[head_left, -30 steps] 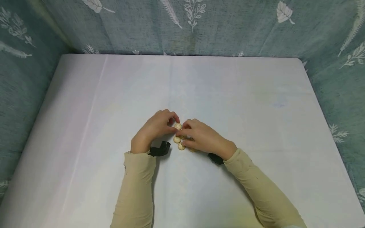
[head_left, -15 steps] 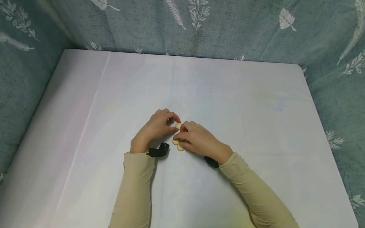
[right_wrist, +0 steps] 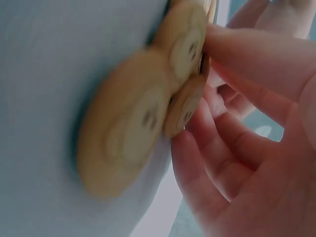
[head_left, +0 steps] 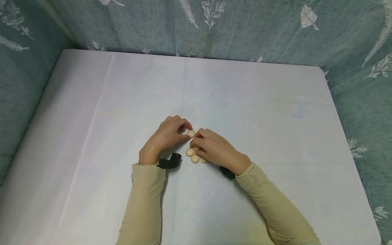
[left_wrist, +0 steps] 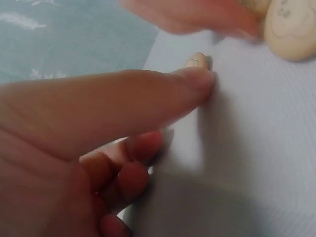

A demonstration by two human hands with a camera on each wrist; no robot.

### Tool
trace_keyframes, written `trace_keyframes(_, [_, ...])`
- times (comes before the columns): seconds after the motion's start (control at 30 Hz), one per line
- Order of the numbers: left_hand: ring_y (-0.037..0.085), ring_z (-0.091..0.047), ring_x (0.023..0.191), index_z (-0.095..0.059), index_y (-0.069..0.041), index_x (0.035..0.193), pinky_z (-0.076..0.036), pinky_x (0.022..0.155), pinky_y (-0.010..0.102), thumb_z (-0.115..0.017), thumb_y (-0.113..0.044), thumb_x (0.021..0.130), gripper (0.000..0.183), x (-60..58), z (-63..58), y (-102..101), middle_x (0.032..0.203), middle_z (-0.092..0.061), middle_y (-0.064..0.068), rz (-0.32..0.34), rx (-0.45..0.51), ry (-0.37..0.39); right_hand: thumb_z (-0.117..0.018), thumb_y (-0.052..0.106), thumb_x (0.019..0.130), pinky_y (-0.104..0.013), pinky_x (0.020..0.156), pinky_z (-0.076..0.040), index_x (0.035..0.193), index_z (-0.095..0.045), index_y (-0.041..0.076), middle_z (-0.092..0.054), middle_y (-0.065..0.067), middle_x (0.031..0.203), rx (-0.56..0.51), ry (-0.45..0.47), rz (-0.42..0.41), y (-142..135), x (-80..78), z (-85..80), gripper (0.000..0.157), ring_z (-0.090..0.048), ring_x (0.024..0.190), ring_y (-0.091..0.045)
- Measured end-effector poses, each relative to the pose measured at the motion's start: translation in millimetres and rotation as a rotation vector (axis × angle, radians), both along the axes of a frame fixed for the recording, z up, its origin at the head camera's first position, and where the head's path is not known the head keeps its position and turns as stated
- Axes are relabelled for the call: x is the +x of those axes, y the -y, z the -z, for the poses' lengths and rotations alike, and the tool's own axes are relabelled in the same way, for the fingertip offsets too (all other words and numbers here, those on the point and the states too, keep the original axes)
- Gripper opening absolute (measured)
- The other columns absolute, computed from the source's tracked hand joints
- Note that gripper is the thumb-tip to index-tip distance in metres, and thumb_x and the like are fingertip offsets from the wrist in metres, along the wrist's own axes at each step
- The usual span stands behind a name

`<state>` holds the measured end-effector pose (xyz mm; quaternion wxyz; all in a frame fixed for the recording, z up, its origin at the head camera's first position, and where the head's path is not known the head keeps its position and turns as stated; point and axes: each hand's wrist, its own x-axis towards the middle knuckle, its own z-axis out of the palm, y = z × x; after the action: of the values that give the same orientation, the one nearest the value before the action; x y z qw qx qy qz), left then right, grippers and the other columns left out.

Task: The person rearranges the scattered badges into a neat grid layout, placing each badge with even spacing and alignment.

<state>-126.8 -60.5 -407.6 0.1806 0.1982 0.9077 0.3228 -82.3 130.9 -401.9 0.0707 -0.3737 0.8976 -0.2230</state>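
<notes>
Tan discs [head_left: 195, 159] lie nearest, 3 showing from 5 to 8 o'clock of the right hand's fingertips. The right hand [head_left: 218, 147] pinches a half-hidden disc [head_left: 196, 147] just beyond. Farther, at 11 o'clock, the left hand [head_left: 166, 135] pinches the far disc [head_left: 191, 133] by its rim. From where I stand they look light, stiff, smooth, perhaps slippery, hardly fragile; opposite rim edges seem the best hold.

The small round light-tan discs [head_left: 195, 159] have thin dark lines drawn on them. The long tan cloth sleeves [head_left: 144, 204] are plain. The grey-green cloth curtain [head_left: 137, 34] has white leaves [head_left: 308, 16]. The flat tabletop [head_left: 245, 102] is whitish.
</notes>
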Motion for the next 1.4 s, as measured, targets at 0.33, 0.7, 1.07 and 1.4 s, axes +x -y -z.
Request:
trace_keyframes(0.33, [0.017,-0.038,0.079,-0.061,-0.020,0.093,-0.027,0.073,0.033,-0.072,-0.027,0.075,0.022,4.8,2.8,-7,0.081,-0.046,-0.001,-0.004,0.001,-0.040,-0.069,0.017,0.078,-0.021,0.064,-0.041,0.094,-0.065,0.012,-0.049,0.002,0.087,0.088,0.051,0.147,-12,5.0,-7.9,0.017,-0.046,0.073,-0.010])
trace_keyframes(0.7, [0.018,-0.035,0.079,-0.061,-0.023,0.093,-0.026,0.071,0.035,-0.071,-0.030,0.075,0.022,6.3,1.3,-16,0.082,-0.044,-0.002,0.025,-0.019,-0.084,-0.071,0.020,0.076,-0.022,0.060,-0.041,0.090,-0.062,0.012,-0.049,0.003,0.081,0.167,0.033,0.291,-28,2.2,-14.5,0.019,-0.046,0.068,-0.011])
trace_keyframes(1.07, [0.018,-0.035,0.083,-0.060,-0.024,0.093,-0.025,0.075,0.038,-0.071,-0.030,0.075,0.021,-2.0,4.1,-19,0.085,-0.045,-0.002,0.017,-0.029,-0.039,-0.064,0.018,0.080,-0.025,0.067,-0.041,0.096,-0.062,0.014,-0.053,0.005,0.081,0.158,0.329,0.254,-39,-30.5,-17.6,0.016,-0.048,0.073,-0.011])
trace_keyframes(1.4, [0.018,-0.036,0.080,-0.061,-0.021,0.093,-0.023,0.072,0.036,-0.071,-0.027,0.075,0.022,2.0,3.5,-10,0.082,-0.045,-0.001,-0.017,-0.016,-0.045,-0.064,0.013,0.080,-0.027,0.069,-0.041,0.096,-0.061,0.015,-0.056,0.004,0.081,0.089,0.417,0.260,-41,-54.2,-17.4,0.017,-0.049,0.075,-0.012])
